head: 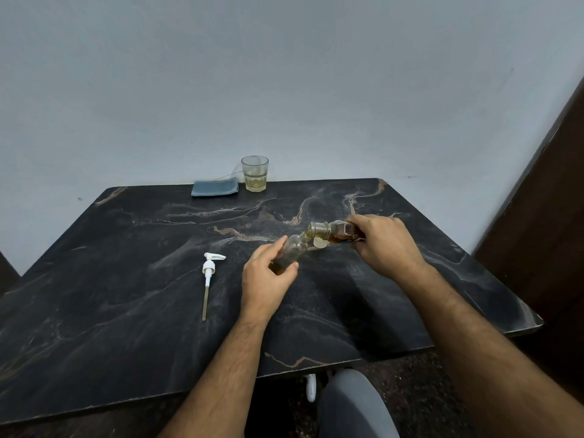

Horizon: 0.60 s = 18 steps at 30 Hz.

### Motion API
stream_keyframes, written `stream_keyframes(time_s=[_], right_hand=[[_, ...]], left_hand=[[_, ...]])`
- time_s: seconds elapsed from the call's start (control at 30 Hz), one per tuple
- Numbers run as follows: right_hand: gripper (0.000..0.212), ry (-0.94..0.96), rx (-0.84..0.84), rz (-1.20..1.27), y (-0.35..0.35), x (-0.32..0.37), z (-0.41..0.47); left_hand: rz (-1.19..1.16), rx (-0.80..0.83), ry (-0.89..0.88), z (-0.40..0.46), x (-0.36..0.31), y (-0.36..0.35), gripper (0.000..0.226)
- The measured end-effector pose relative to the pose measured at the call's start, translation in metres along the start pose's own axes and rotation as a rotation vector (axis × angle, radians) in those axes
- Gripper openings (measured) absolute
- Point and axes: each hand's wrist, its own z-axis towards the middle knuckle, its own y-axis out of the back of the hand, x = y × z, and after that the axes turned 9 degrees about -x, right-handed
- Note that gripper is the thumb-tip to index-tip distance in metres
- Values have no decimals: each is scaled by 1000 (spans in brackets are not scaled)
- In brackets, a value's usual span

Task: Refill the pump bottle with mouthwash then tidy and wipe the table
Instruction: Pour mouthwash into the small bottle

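My left hand (268, 275) grips a small clear pump bottle (292, 252) standing on the dark marble table (126, 311), its pump removed. My right hand (384, 245) holds the mouthwash bottle (331, 232) tipped sideways, its neck over the pump bottle's mouth, its flip cap hanging open. Amber liquid shows in both bottles. The white pump head with its dip tube (208, 279) lies flat on the table to the left of my left hand.
A folded blue-grey cloth (215, 188) lies at the table's far edge by the wall. Beside it stands a glass (255, 173) with a little yellowish liquid. A dark wooden panel (550, 200) borders the right side.
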Motion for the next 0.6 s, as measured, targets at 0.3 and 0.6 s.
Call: stream_keyframes(time_s=[0.3, 0.6], right_hand=[[22, 8, 1, -10, 1, 0, 1], [19, 12, 6, -18, 1, -1, 2]], left_hand=[[-2, 0, -4, 0, 0, 0, 57], [8, 4, -9, 1, 1, 0, 57]])
